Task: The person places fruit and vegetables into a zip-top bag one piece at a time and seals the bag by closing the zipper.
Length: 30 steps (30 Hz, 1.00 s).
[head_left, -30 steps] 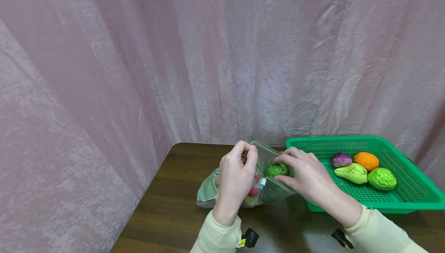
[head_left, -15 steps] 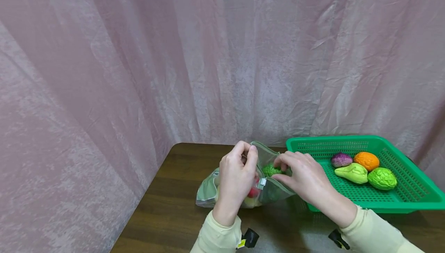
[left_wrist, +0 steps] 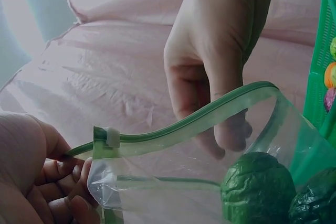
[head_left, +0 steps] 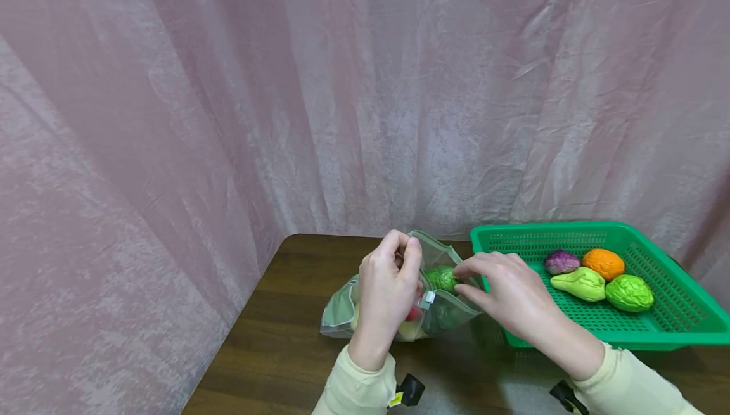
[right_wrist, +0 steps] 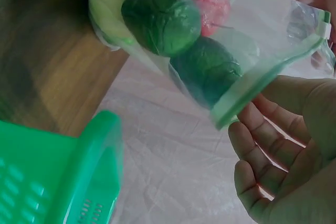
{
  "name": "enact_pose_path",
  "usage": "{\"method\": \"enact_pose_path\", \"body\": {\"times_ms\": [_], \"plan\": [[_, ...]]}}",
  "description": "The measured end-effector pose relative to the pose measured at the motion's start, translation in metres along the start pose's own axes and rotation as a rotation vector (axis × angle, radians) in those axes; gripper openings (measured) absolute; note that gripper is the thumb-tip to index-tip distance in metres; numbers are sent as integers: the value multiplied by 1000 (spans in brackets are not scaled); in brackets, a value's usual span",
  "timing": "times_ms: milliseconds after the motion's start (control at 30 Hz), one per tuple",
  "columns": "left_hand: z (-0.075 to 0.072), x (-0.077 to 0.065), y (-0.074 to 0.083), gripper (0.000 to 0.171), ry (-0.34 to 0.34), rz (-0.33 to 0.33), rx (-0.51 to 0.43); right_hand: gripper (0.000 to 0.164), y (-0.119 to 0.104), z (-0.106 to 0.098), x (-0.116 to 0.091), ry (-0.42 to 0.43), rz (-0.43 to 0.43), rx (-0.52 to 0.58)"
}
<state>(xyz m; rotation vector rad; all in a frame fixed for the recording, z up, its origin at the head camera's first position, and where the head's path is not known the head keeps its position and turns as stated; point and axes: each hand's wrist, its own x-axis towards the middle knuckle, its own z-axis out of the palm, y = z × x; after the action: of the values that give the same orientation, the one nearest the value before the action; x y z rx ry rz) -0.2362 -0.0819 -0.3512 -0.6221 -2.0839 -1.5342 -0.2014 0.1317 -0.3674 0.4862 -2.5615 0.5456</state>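
My left hand (head_left: 388,282) pinches the green-edged mouth of a clear zip bag (head_left: 339,312), near its white slider (left_wrist: 112,137). A wrinkled green toy cabbage (head_left: 440,277) lies inside, just below the opening. My right hand (head_left: 507,288) is at the bag's right side, its thumb and fingers apart and reaching in at the mouth. In the left wrist view those fingertips (left_wrist: 231,136) sit a little above the cabbage, holding nothing. Through the plastic show another dark green vegetable (right_wrist: 160,17), a red one (right_wrist: 212,9) and a pale yellow-green one (right_wrist: 107,3).
A green plastic basket (head_left: 678,313) stands right of the bag. In it lie a purple vegetable (head_left: 562,261), an orange one (head_left: 603,264), a pale green chayote (head_left: 578,284) and a light green cabbage (head_left: 630,293). Behind the wooden table (head_left: 274,339) hangs a pink curtain (head_left: 342,117).
The cabbage, gripped by my right hand at the bag's mouth a second ago, has gone down inside and been released. That hand has drawn back slightly rightward; my left hand has stayed put.
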Motion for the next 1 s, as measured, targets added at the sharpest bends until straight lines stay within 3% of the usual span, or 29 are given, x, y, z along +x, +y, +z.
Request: {"method": "enact_pose_path", "body": {"times_ms": [233,500,767,1000], "plan": [[1,1,1,25,16,1,-5,25,14,-14,-10,54,9,-3],[2,1,2,25,23,-14,-19,27,50,-32,-30,77,65,-90],[2,0,2,25,21,-15,-20,31,105,-59,-54,-19,182,-194],[1,0,1,25,23,-25,-10,49,163,-83,-73,-209,326,-288]]}}
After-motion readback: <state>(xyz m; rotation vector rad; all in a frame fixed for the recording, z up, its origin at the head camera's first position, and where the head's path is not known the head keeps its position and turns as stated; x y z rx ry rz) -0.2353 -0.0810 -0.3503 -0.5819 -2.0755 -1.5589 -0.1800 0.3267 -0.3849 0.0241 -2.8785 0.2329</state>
